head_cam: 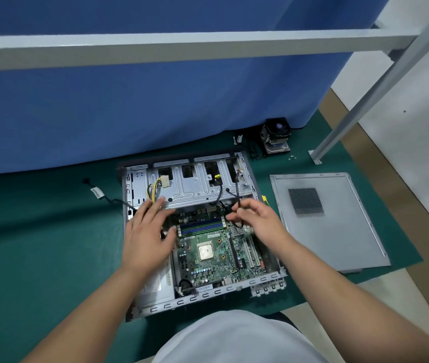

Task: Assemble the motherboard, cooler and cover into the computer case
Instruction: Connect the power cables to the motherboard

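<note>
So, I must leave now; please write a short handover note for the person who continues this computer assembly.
Left hand: open, fingers spread over the left edge of the motherboard.
Right hand: pinches a black cable above the board's far right corner.
Done: motherboard lies inside the open case; whether it is screwed down cannot be told.
Left: cooler stands on the green mat behind the case; cover lies flat to its right. Both to be fitted; loose cables remain.

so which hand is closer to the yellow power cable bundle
Left. The left hand has its fingertips right beside the yellow cable bundle; the right hand is across the case, pinching a black cable.
</note>
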Available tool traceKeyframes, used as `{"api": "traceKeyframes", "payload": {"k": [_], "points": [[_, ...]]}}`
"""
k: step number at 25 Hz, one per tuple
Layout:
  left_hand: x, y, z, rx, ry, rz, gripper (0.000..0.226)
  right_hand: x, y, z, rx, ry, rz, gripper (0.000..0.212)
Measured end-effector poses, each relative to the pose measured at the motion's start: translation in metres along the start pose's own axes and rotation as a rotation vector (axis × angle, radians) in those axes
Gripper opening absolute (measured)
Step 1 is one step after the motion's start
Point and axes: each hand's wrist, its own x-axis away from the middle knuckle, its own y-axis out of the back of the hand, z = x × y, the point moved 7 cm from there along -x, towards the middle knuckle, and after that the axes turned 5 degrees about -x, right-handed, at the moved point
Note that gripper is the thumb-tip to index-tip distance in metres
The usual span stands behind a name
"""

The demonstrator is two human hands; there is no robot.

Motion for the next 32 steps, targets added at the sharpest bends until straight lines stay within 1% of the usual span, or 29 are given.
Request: {"api": "traceKeyframes", "payload": {"k": [2,3,5,6,8,9,11,15,16,17,19,21,22,24,27,30,32], "points": [[-0.004,0.000,-0.026,0.156,-0.017,0.025,0.039,0.013,-0.008,-0.009,0.014,-0.004,0.048,0.012],[-0.006,-0.005,-0.046,0.241,-0.032,0.093,0.038,0.018,-0.012,-0.013,0.020,-0.006,0.065,0.012],[-0.008,-0.018,-0.082,0.504,0.037,0.242,0.033,0.026,-0.019,-0.021,0.101,-0.013,0.078,0.012],[-0.007,-0.023,-0.095,0.620,0.099,0.266,0.028,0.030,-0.023,-0.026,0.156,-0.018,0.082,0.012],[-0.006,-0.030,-0.109,0.756,0.199,0.218,0.015,0.036,-0.032,-0.038,0.229,-0.039,0.099,0.012],[-0.004,-0.033,-0.113,0.808,0.235,0.195,0.013,0.039,-0.035,-0.043,0.250,-0.043,0.108,0.010],[0.002,-0.037,-0.118,0.847,0.256,0.162,0.016,0.041,-0.040,-0.046,0.317,-0.024,0.118,0.013],[0.009,-0.042,-0.117,0.878,0.258,0.139,0.011,0.042,-0.040,-0.039,0.437,0.030,0.176,0.010],[0.010,-0.043,-0.115,0.877,0.257,0.139,0.009,0.042,-0.038,-0.036,0.461,0.044,0.173,0.014],[0.010,-0.044,-0.113,0.850,0.247,0.137,0.008,0.041,-0.032,-0.033,0.479,0.060,0.151,0.018],[0.011,-0.045,-0.108,0.721,0.205,0.143,0.007,0.035,-0.013,-0.023,0.520,0.114,0.034,0.023],[0.012,-0.050,-0.105,0.551,0.152,0.183,0.015,0.025,0.009,-0.007,0.634,0.203,-0.072,0.026],[0.013,-0.055,-0.105,0.472,0.130,0.209,0.018,0.019,0.014,0.002,0.721,0.251,-0.080,0.027],[0.015,-0.065,-0.105,0.370,0.110,0.256,0.016,0.001,0.017,0.019,0.902,0.340,-0.040,0.029],[0.016,-0.079,-0.105,0.319,0.118,0.330,0.010,-0.034,0.012,0.042,1.103,0.454,0.008,0.037],[0.015,-0.092,-0.106,0.274,0.089,0.424,0.009,-0.075,0.004,0.055,1.222,0.495,0.084,0.052],[0.014,-0.101,-0.107,0.259,0.074,0.495,0.009,-0.100,-0.002,0.062,1.269,0.510,0.132,0.058]]}}
